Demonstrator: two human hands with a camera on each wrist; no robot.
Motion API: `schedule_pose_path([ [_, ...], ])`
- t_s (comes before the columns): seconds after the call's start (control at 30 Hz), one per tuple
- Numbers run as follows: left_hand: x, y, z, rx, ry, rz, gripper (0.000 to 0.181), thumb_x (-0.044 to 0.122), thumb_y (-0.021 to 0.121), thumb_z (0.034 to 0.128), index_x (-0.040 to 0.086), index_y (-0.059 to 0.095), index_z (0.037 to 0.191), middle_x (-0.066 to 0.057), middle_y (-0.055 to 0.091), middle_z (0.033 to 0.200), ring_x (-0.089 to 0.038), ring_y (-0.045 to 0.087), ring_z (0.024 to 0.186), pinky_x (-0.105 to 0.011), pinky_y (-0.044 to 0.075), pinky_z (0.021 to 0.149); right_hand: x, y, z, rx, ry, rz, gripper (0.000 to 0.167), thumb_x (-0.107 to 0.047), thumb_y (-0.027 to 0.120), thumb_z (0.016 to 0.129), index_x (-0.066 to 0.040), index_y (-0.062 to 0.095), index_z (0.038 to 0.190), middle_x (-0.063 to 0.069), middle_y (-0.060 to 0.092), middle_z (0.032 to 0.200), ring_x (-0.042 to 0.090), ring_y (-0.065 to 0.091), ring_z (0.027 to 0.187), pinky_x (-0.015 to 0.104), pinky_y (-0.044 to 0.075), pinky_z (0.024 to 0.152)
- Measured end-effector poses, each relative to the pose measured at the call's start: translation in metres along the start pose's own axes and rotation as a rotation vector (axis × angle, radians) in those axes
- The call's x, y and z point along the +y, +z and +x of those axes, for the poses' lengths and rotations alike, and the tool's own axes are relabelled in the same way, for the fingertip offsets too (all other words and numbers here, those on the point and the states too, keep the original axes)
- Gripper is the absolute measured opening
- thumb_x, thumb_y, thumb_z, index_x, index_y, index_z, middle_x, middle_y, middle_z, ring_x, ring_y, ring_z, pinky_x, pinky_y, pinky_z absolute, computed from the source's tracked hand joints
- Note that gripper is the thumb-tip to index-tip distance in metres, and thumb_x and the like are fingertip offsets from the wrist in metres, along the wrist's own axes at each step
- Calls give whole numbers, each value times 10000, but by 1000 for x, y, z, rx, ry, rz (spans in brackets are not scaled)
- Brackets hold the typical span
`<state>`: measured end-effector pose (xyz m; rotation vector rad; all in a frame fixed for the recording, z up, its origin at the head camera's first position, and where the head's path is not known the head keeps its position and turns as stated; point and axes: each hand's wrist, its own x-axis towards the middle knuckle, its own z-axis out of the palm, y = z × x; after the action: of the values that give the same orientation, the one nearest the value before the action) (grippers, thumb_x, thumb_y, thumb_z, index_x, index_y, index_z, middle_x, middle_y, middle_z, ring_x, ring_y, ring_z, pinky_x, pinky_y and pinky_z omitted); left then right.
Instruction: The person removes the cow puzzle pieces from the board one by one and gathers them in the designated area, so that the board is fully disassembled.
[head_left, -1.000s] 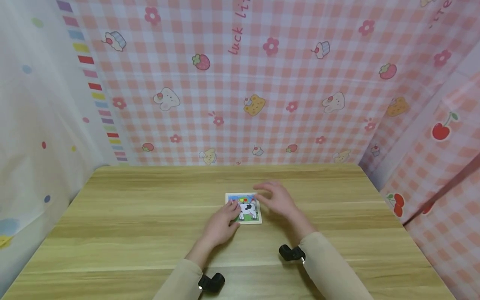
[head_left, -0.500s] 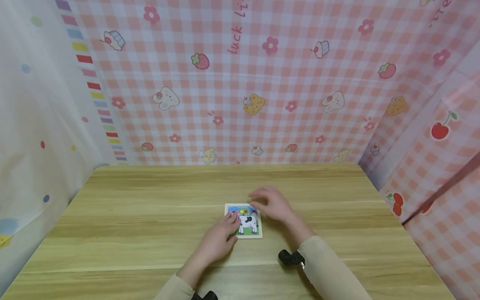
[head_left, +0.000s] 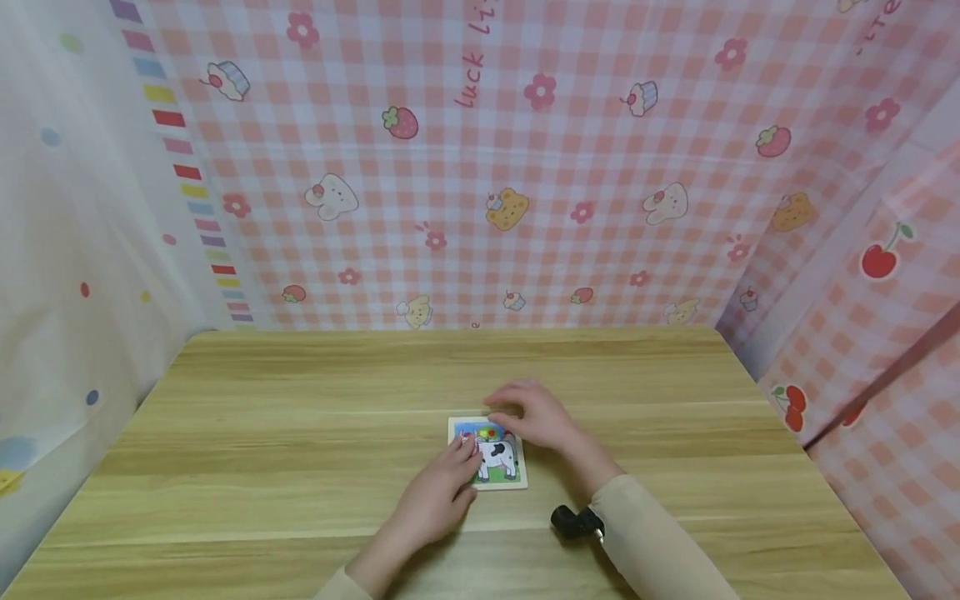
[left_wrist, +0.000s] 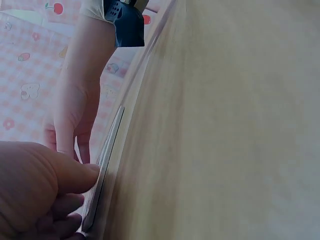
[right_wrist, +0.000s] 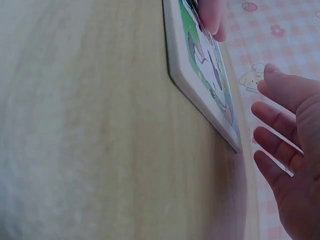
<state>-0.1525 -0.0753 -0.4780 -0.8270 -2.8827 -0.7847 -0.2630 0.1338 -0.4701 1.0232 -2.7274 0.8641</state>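
1. Cow picture board (head_left: 497, 458) flat on bench (head_left: 285, 450), head view, a bit toward 6 o'clock from centre. Nearly square, no clear long axis.
2. Left hand (head_left: 435, 498) nearer, in contact: board at its 1 to 2 o'clock, fingers laid over board's 9 o'clock side, not clenched.
3. Right hand (head_left: 536, 415): board at its 7 to 8 o'clock; fingers loosely bent, holding nothing, just beside the 12 o'clock edge.
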Motion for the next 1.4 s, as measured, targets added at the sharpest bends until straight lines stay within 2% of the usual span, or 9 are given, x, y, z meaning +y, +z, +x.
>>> schedule_pose_path([
  [0.1, -3, 0, -5, 30, 0, -20, 477, 101, 665, 914, -30, 562, 1360, -225, 437, 1496, -416, 385, 1401, -536, 355, 1126, -3, 0, 1, -8, -4, 5, 274, -264, 718, 905, -144, 728, 1152, 24, 712, 1146, 232, 622, 1103, 447, 473, 1002],
  [0.23, -8, -1, -11, 68, -29, -28, 463, 111, 678, 909, 17, 589, 1353, -232, 425, 1503, -442, 388, 1390, -570, 364, 1108, -3, 1, 2, -19, -16, 12, 271, -269, 716, 909, -151, 728, 1153, 13, 710, 1136, 219, 625, 1086, 446, 478, 994],
  [0.37, -11, -4, -14, 78, -48, -25, 430, 118, 674, 918, 68, 618, 1341, -238, 430, 1497, -449, 389, 1388, -591, 360, 1104, -4, 3, 4, -37, -40, 22, 260, -263, 716, 911, -154, 732, 1146, 1, 713, 1123, 196, 628, 1069, 423, 484, 984],
  [0.5, -10, -7, -16, 90, -34, -18, 416, 104, 681, 909, 65, 636, 1321, -268, 446, 1474, -465, 405, 1371, -600, 369, 1094, -6, 4, 7, -53, -73, 38, 236, -232, 725, 906, -146, 740, 1126, -2, 720, 1094, 181, 635, 1043, 397, 498, 959],
  [0.6, -9, -8, -16, 89, -31, 0, 418, 120, 688, 907, 61, 638, 1318, -267, 457, 1467, -459, 416, 1365, -595, 382, 1086, -9, 6, 8, -64, -90, 41, 223, -216, 726, 907, -140, 741, 1116, -5, 720, 1073, 179, 635, 1026, 393, 502, 944],
  [0.73, -9, -8, -16, 82, -34, 26, 424, 150, 693, 912, 72, 634, 1326, -237, 469, 1471, -439, 424, 1367, -580, 393, 1086, -11, 8, 10, -94, -75, 30, 223, -230, 727, 908, -157, 742, 1118, -19, 713, 1076, 165, 620, 1026, 375, 496, 937],
  [0.9, -10, -7, -16, 103, -21, 44, 413, 145, 706, 900, 79, 653, 1304, -231, 490, 1457, -429, 443, 1356, -569, 410, 1076, -11, 13, 14, -137, -66, 5, 210, -253, 726, 910, -191, 747, 1109, -45, 697, 1071, 127, 599, 997, 326, 493, 906],
  [1.03, -11, -7, -17, 122, -12, 47, 403, 132, 718, 887, 75, 669, 1282, -234, 502, 1446, -427, 454, 1349, -565, 415, 1073, -12, 17, 19, -161, -78, -12, 211, -272, 732, 900, -211, 746, 1101, -56, 681, 1060, 105, 586, 973, 310, 492, 894],
  [1.4, -11, -8, -16, 103, -23, 42, 401, 143, 706, 898, 84, 662, 1292, -238, 490, 1454, -440, 442, 1353, -584, 398, 1080, -20, 17, 25, -213, -108, -93, 192, -301, 710, 913, -229, 739, 1089, -44, 652, 1065, 106, 574, 967, 312, 492, 908],
])
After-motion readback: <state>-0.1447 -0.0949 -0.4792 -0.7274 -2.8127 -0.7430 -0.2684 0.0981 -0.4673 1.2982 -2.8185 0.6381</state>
